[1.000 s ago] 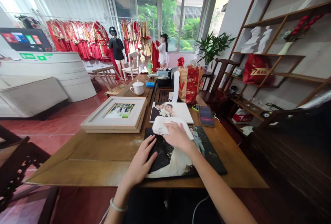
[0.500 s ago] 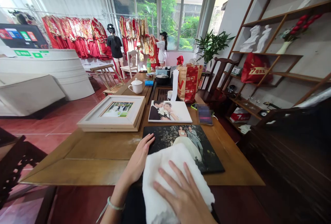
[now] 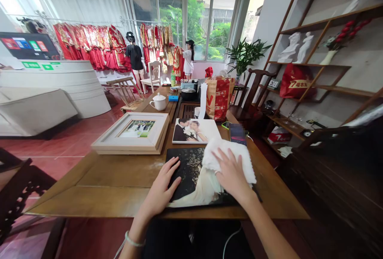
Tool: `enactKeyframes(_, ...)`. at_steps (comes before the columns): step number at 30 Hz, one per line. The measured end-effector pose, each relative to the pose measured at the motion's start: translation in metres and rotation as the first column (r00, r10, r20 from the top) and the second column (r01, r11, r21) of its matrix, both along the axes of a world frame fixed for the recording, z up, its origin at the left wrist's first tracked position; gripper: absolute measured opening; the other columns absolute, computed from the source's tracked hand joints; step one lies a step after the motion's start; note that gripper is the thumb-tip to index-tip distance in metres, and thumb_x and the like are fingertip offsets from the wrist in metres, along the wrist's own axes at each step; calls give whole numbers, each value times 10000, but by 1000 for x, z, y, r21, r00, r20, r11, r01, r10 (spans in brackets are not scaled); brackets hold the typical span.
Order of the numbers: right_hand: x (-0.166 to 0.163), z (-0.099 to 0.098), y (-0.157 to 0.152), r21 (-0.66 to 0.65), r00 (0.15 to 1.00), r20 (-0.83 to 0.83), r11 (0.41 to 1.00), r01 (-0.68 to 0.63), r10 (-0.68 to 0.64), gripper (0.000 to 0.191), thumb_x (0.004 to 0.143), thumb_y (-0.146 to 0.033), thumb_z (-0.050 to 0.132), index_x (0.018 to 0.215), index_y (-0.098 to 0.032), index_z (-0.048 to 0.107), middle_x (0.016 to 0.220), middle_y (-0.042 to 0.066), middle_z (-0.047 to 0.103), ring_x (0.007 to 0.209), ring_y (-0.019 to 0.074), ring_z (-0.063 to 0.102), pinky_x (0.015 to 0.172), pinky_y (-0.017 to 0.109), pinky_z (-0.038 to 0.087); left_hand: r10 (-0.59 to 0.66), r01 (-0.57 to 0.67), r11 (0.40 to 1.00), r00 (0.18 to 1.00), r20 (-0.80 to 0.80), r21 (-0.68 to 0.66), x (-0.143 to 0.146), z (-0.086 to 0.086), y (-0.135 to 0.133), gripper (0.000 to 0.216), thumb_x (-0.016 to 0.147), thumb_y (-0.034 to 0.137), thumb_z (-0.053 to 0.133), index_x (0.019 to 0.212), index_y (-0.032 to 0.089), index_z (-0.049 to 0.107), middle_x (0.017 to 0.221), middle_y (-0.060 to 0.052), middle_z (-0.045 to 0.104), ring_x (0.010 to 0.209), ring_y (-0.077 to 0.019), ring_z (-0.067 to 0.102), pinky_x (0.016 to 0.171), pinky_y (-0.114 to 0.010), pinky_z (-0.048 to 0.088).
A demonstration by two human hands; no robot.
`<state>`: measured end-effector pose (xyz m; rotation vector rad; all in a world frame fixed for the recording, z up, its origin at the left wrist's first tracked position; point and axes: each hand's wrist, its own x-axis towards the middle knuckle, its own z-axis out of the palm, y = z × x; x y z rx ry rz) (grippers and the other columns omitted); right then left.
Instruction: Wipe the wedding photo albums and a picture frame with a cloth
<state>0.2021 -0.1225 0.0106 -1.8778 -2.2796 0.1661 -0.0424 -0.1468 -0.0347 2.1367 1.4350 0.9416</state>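
Note:
A dark wedding photo panel (image 3: 187,163) lies flat at the near edge of the table, a pale gown trailing across its lower part. Over its upper right part spreads a white cloth (image 3: 247,163), hiding the couple's figures. My right hand (image 3: 231,171) rests on the cloth, palm down with fingers spread. At the panel's left edge, my left hand (image 3: 163,183) lies open, fingertips touching the surface. Just beyond is a lighter photo panel (image 3: 182,133) of a couple. To the left, a pale wooden picture frame (image 3: 128,147) sits on another frame.
The wooden table (image 3: 119,195) also bears a white teapot (image 3: 159,102), a phone (image 3: 238,133) and a red-and-tan paper bag (image 3: 220,99). A dark chair (image 3: 251,91) and shelves (image 3: 314,67) stand right. Two people (image 3: 134,57) are near red garments (image 3: 89,45) at the back.
My right hand and the white cloth have moved forward and right, from the panel's near edge to its upper right. The left hand stays at the left edge, its thumb now showing on top.

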Motion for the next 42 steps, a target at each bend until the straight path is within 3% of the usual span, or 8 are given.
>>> enactKeyframes(5, -31, 0, -65, -59, 923, -111, 925, -376, 368, 990, 518, -63, 459, 1461, -325, 309, 1567, -53, 173, 1438, 304, -18, 1118, 612, -32, -4, 4, 1000, 1000, 14, -2, 0, -2, 1, 419, 973, 295, 359, 1378, 230, 446, 1506, -83, 375, 1418, -228, 280, 1161, -483, 230)
enactKeyframes(8, -13, -2, -88, -119, 882, -176, 880, -459, 436, 1016, 480, -81, 425, 1453, -351, 314, 1562, -80, 160, 1441, 287, -2, 1121, 612, -35, -13, 13, 1000, 1000, 16, 8, 0, -3, 1, 422, 969, 279, 369, 1382, 241, 442, 1516, -72, 361, 1421, -226, 274, 1164, -474, 227)
enactKeyframes(16, 66, -20, -53, 62, 971, -112, 977, -205, 211, 800, 676, -65, 391, 1434, -319, 369, 1513, -48, 329, 1427, 232, 171, 1152, 553, 90, -21, 21, 1000, 1000, 7, 12, -1, -1, 1, 426, 963, 268, 381, 1385, 253, 443, 1516, -58, 367, 1418, -229, 281, 1165, -479, 223)
enactKeyframes(22, 38, -7, -9, -31, 999, 18, 999, -34, 34, 761, 730, -84, 419, 1456, -296, 331, 1544, 0, 262, 1423, 328, 141, 1090, 658, 132, -25, 25, 1000, 1000, 7, 11, 0, 0, 0, 430, 967, 271, 373, 1392, 253, 437, 1518, -58, 363, 1421, -229, 274, 1165, -486, 221)
enactKeyframes(28, -29, 1, -49, -52, 927, -40, 926, -374, 373, 947, 618, -91, 505, 1485, -336, 217, 1581, -24, 111, 1432, 320, -61, 1094, 646, -46, -26, 26, 1000, 1000, 8, 14, 2, 1, 1, 429, 966, 271, 372, 1388, 266, 449, 1514, -58, 371, 1415, -239, 286, 1160, -476, 244)
enactKeyframes(32, -18, 4, -70, -109, 880, -133, 876, -469, 455, 1001, 537, -76, 447, 1468, -384, 244, 1568, -85, 135, 1442, 255, -19, 1123, 601, -23, -29, 29, 1000, 1000, 4, -5, 3, 1, 2, 430, 969, 266, 360, 1390, 253, 445, 1513, -65, 368, 1419, -234, 274, 1161, -474, 242)
enactKeyframes(36, 26, -2, -45, -68, 947, -95, 947, -314, 307, 957, 563, -55, 410, 1453, -386, 290, 1546, -91, 226, 1441, 227, 80, 1135, 585, 33, -29, 29, 1000, 1000, 11, -1, 3, 0, 2, 431, 971, 278, 365, 1396, 242, 431, 1525, -66, 347, 1424, -227, 262, 1169, -475, 212)
enactKeyframes(42, 53, -2, 18, -93, 996, -17, 992, -85, 83, 737, 761, -96, 406, 1461, -310, 313, 1555, -9, 232, 1428, 332, 108, 1075, 669, 146, -30, 30, 1000, 1000, 11, 4, 1, 1, 1, 433, 971, 279, 363, 1399, 252, 430, 1525, -58, 351, 1424, -232, 265, 1168, -485, 210)
